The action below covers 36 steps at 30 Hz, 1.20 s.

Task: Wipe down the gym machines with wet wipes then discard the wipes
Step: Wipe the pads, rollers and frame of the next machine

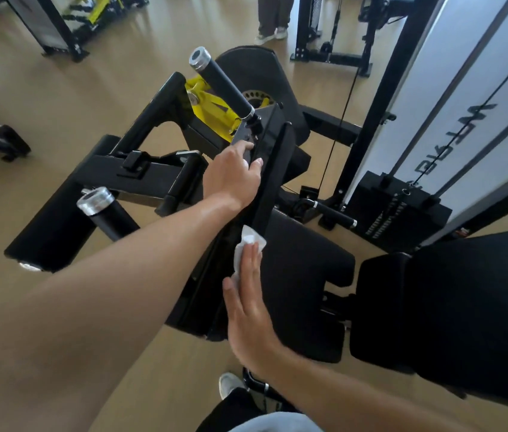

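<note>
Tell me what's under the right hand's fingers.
A white wet wipe, crumpled, lies under the flat fingers of the right hand, pressed against the machine's black frame beside the seat pad. The wipe's lower part and the surface beneath are covered.

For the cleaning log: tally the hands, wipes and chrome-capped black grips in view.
Hands: 2, left and right
Wipes: 1
Grips: 2, upper and lower
Total: 5
</note>
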Each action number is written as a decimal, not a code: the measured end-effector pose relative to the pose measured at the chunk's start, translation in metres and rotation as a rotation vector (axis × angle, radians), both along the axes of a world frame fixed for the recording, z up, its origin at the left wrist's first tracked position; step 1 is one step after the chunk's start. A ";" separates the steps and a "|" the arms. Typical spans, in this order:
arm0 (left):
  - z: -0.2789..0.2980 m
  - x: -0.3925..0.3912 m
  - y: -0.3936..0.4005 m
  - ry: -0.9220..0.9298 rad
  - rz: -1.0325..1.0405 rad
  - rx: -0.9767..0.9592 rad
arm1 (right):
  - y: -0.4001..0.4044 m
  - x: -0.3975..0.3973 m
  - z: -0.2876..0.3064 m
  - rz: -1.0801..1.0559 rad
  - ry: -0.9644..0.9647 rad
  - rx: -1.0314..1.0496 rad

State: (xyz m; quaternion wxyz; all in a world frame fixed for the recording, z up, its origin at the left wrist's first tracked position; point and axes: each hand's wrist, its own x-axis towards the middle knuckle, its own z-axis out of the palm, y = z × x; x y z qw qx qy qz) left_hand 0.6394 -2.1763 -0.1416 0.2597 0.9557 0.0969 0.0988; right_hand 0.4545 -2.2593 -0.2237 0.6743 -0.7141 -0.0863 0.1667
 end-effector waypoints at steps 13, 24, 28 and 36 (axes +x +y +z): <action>-0.009 -0.073 0.017 -0.048 0.052 -0.062 | 0.001 0.135 0.008 -0.318 0.153 0.216; -0.009 -0.073 0.019 -0.060 0.062 -0.143 | 0.018 -0.011 -0.003 -0.146 0.034 0.097; -0.009 -0.072 0.018 -0.059 0.086 -0.138 | 0.006 0.108 0.000 -0.268 0.154 0.070; -0.008 -0.071 0.018 -0.058 0.095 -0.154 | 0.022 0.062 0.003 -0.279 0.091 0.060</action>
